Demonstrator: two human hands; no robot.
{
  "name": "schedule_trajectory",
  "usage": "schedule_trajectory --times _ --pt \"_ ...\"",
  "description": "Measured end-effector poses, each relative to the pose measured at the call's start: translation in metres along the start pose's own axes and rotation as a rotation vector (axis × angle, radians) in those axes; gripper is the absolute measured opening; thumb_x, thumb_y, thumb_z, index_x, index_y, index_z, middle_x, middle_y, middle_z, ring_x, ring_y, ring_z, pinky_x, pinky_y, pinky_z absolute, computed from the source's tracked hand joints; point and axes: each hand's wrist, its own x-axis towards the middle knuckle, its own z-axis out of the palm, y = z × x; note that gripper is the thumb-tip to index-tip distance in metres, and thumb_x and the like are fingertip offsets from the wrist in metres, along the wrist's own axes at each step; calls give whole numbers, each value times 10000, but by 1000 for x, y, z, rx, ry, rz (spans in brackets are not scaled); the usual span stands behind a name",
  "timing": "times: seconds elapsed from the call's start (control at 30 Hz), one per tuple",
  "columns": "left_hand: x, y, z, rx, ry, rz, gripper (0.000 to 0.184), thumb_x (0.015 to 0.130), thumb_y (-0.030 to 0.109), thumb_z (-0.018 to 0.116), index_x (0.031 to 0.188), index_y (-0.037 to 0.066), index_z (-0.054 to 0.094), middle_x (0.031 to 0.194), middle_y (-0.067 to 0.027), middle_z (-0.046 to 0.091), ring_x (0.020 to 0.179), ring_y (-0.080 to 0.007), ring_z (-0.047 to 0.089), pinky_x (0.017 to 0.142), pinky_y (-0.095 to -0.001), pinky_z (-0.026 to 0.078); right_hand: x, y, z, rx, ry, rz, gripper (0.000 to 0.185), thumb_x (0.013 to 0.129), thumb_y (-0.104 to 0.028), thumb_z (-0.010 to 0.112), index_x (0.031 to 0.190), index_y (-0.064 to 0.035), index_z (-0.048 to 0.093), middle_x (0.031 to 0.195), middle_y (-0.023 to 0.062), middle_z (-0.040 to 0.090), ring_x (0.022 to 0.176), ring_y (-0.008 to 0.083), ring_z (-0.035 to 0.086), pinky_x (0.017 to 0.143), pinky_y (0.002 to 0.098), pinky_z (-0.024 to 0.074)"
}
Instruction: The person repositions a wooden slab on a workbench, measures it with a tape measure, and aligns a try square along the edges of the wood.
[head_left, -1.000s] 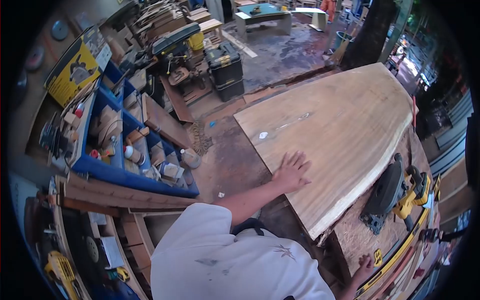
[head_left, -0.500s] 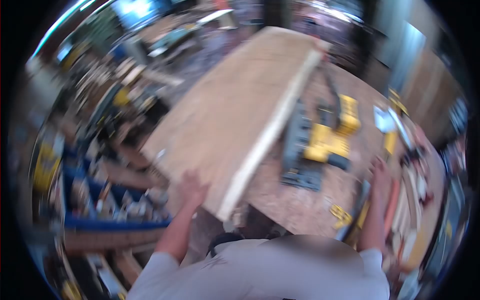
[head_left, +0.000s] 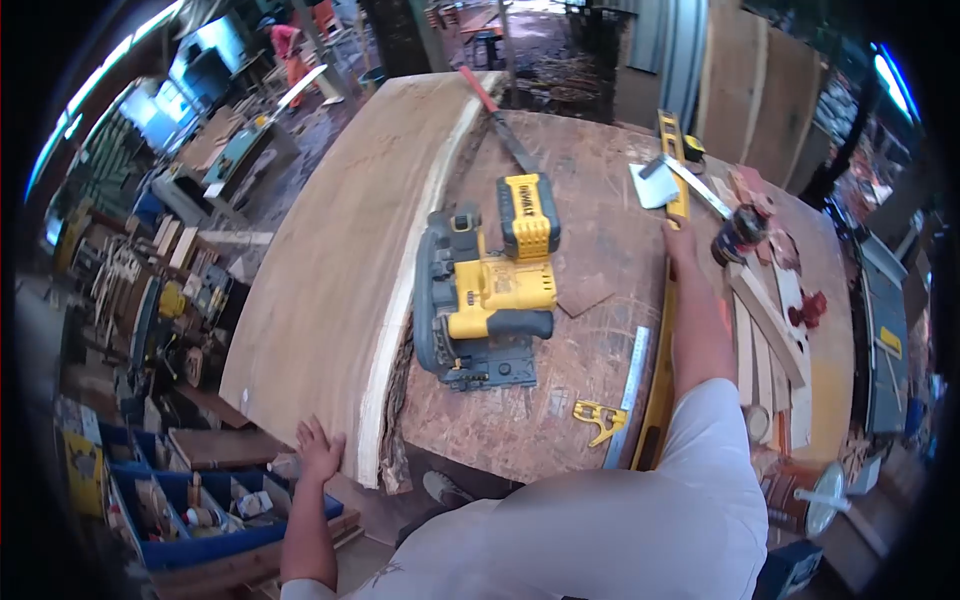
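Observation:
My left hand (head_left: 320, 452) lies with fingers spread on the near corner of a thick live-edge wood slab (head_left: 330, 240). My right hand (head_left: 680, 245) is closed around a long yellow spirit level (head_left: 655, 415) on the right of the worktable (head_left: 590, 330). Between my hands, a yellow and black cordless circular saw (head_left: 495, 290) stands beside the slab's bark edge. Near the table's front edge lies a combination square with a yellow head (head_left: 600, 420) and a steel rule (head_left: 635, 370), close to the level.
Beyond the saw is a red-handled tool (head_left: 480, 90). A tape measure (head_left: 692, 148), a dark jar (head_left: 740, 235) and wood strips (head_left: 770, 325) sit at the right. A blue divided box (head_left: 190, 550) stands below left. A person in red (head_left: 287, 50) is far behind.
The view has swung right and become sharper, so the slab and saw appear farther left. My left hand still rests on the slab, and my right hand stays at the level.

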Motion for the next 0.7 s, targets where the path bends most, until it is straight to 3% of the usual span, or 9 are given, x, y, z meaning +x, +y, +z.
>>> schedule_trajectory --times 0.07,0.13,0.17,0.23,0.3,0.43,0.53,0.6,0.7 --pt "-2 2 -2 13 -50 49 917 899 613 455 1534 105 32 1552 -303 -22 1452 -433 -2 1158 -537 64 37 13 13 -65 22 0 438 807 -346 681 1160 -89 653 1098 203 665 1012 329 646 871 392 504" --pt "2 2 -2 56 -72 59 926 892 635 441 1531 90 54 1538 -330 26 1446 -447 35 1165 -502 95 94 55 32 -231 72 -88 462 845 -381 646 1219 -112 616 1008 171 684 824 267 664 745 394 512" --pt "6 -3 -1 79 -81 63 925 890 641 439 1531 87 65 1530 -343 47 1442 -456 52 1167 -488 114 93 42 21 -488 155 -200 535 872 -476 569 1269 -117 572 1037 190 683 930 347 667 797 444 508" --pt "0 7 -12 55 -110 41 939 884 653 435 1523 57 90 1508 -367 109 1430 -478 84 1167 -471 145 56 -24 -13 -649 125 -174 561 913 -498 448 1226 -51 581 1051 260 653 1008 421 628 870 492 484" --pt "1 4 -14 49 -102 123 993 872 679 427 1500 -17 100 1479 -386 177 1423 -486 91 1171 -478 144 92 -11 3 -696 95 -210 558 913 -495 448 1215 -47 585 1047 262 653 1004 422 628 867 491 483" --pt "1 3 -14 -8 -144 49 965 878 709 385 1523 60 76 1518 -361 33 1434 -472 45 1172 -481 134 159 17 29 -771 61 -196 551 914 -489 447 1193 -37 595 1040 266 652 998 426 626 863 491 482" --pt "-2 6 -15 13 -151 20 951 891 703 362 1526 73 41 1524 -353 1 1438 -463 38 1172 -464 132 181 14 39 -822 51 -175 547 915 -484 446 1176 -30 602 1034 269 651 994 428 626 859 490 482" --pt "3 4 -9 -38 -134 23 950 877 717 379 1535 123 38 1541 -315 -59 1441 -460 -14 1159 -539 110 191 16 30 -842 53 -150 544 915 -481 445 1165 -26 607 1031 271 650 991 430 625 857 490 481" --pt "3 3 -8 -52 -128 15 953 875 719 382 1537 133 24 1547 -301 -67 1444 -451 -22 1158 -538 107 196 18 33 -845 48 -149 541 915 -476 444 1149 -19 614 1025 274 649 986 432 624 853 490 481"
